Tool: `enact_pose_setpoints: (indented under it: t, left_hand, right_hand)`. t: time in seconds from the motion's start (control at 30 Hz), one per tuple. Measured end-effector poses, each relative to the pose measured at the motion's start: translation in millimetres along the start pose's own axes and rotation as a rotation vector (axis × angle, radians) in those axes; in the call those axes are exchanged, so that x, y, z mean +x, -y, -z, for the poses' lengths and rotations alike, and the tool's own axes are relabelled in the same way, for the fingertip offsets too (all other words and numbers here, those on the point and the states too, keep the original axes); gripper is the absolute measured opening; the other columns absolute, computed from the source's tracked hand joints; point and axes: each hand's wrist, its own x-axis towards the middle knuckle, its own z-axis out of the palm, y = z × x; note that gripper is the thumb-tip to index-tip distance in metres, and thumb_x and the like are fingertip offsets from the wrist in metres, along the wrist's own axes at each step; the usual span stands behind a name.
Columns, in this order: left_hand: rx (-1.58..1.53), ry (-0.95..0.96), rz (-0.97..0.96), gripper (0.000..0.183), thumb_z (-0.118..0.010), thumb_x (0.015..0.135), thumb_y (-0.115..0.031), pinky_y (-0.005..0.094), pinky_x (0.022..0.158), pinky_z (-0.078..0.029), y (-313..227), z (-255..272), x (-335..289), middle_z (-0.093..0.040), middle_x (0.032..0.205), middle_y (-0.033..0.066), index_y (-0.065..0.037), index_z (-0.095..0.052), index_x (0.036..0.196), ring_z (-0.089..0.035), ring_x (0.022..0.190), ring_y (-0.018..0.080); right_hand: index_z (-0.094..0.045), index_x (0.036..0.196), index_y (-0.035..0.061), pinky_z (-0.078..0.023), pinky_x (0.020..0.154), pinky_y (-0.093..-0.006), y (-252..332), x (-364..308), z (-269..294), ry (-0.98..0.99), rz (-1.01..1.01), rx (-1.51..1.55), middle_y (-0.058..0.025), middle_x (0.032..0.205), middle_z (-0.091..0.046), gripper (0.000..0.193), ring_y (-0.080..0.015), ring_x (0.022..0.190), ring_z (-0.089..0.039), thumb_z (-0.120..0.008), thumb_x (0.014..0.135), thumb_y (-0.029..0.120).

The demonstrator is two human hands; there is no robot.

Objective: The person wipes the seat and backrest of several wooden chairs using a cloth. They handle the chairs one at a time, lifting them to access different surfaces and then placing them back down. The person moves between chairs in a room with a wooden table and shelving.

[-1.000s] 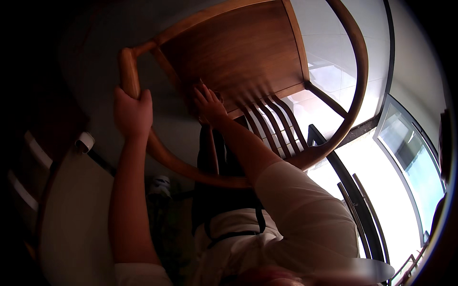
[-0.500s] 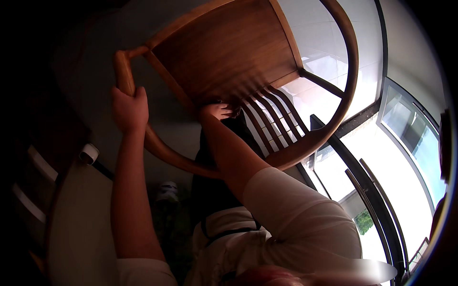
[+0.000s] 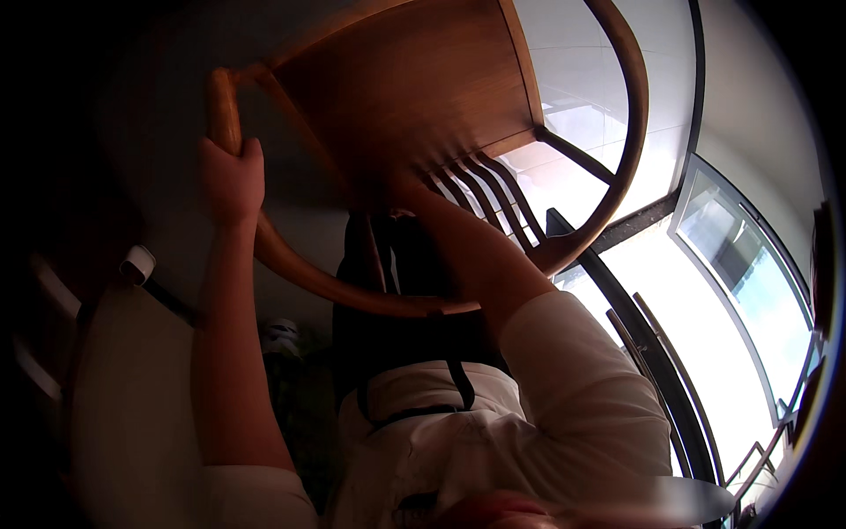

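L hand (image 3: 233, 183) wrapped on arm (image 3: 224, 110) of chair (image 3: 423, 79), over floor (image 3: 571, 53) nr floor's R edge, R hand (image 3: 400, 196) in shadow by slats (image 3: 504, 192), can't tell grip; handling prob. underway, done vs. left unclear.

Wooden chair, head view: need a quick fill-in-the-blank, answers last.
1. The hand clearly wrapped around one arm of the wooden chair is the person's ____ one.
2. The chair's seat is coloured ____.
3. The window is on the picture's ____ side.
4. The sleeves are ____, leaving the forearms bare.

Missing words: left; brown; right; short.
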Motion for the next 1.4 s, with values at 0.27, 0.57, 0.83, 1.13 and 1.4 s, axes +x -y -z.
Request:
enact_pose_setpoints:
  t: [0.27,0.57,0.83,1.13,1.4]
  left_hand:
    - [0.017,-0.029,0.01,0.049,-0.067,0.091,-0.039,0.0501,0.088,-0.056,-1.1,2.2,-9.9,-0.068,0.112,0.02,-0.001,-0.056,0.121,-0.07,0.102,0.0377]
    - [0.074,-0.043,0.023,0.052,-0.069,0.09,-0.039,0.0496,0.092,-0.055,0.4,1.6,-11.9,-0.067,0.117,0.0207,-0.001,-0.056,0.121,-0.069,0.107,0.0374]
    - [0.109,-0.111,0.035,0.07,-0.069,0.09,-0.045,0.0508,0.102,-0.05,17.5,-14.9,1.2,-0.064,0.132,0.0229,0.002,-0.051,0.139,-0.063,0.122,0.0401]
    - [0.038,-0.296,-0.213,0.063,-0.07,0.091,-0.033,0.049,0.104,-0.049,15.5,-14.9,0.9,-0.054,0.142,0.0193,-0.007,-0.05,0.145,-0.056,0.128,0.0412]
    - [-0.244,-0.075,-0.45,0.046,-0.057,0.098,-0.007,0.0511,0.112,-0.044,2.2,-105.2,-205.0,-0.042,0.157,0.0106,-0.018,-0.054,0.142,-0.045,0.141,0.034]
  right_hand:
    - [-0.053,0.132,0.0042,-0.052,0.1,-0.0534,-93.9,-85.6,244.5,-0.689,-0.353,0.088,-0.0225,0.137,-0.058,0.056,-0.0437,0.122,-0.061,-0.068,0.087,0.034]
    - [-0.041,0.15,-0.0042,-0.053,0.103,-0.0464,-142.1,-50.7,173.2,-0.277,-0.564,-0.009,-0.0288,0.136,-0.062,0.069,-0.0385,0.125,-0.064,-0.054,0.097,0.037]
    - [-0.055,0.14,0.0106,-0.053,0.1,-0.0464,-64.0,-63.9,188.9,-0.318,0.043,0.498,-0.0245,0.123,-0.069,0.052,-0.0399,0.115,-0.067,-0.063,0.09,0.023]
    - [-0.057,0.141,0.0069,-0.055,0.094,-0.038,69.8,-180.1,126.8,-0.434,0.353,1.035,-0.016,0.124,-0.069,0.051,-0.03,0.112,-0.067,-0.054,0.09,0.001]
    - [-0.067,0.119,-0.001,-0.059,0.069,-0.0389,-14.2,-320.1,138.4,-0.417,0.29,1.418,-0.0153,0.093,-0.072,0.041,-0.0279,0.08,-0.071,-0.043,0.086,-0.007]
